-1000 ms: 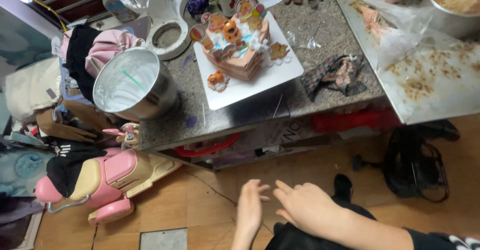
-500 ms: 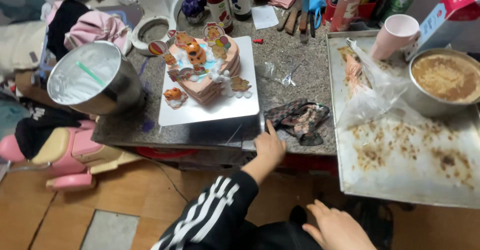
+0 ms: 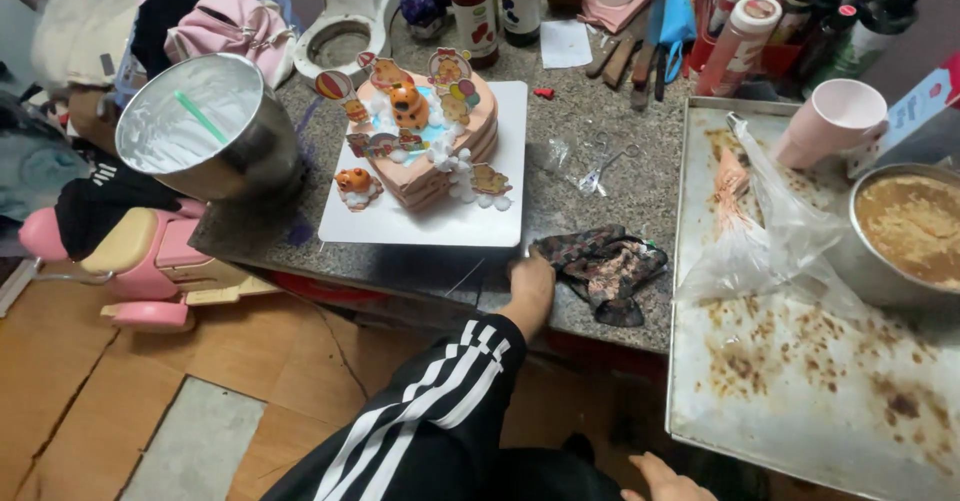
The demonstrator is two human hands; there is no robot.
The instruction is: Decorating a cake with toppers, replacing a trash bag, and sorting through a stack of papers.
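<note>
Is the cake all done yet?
Nearly, it seems. The pink cake already wears its animal toppers and cream blobs on the white board. The left hand rests at the counter edge beside it. Still to clean: the smeared tray and piping bag.

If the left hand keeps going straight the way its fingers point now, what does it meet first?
Probably the near right corner of the white cake board, just beyond the left hand on the counter edge; the dark crumpled cloth lies to its side.
</note>
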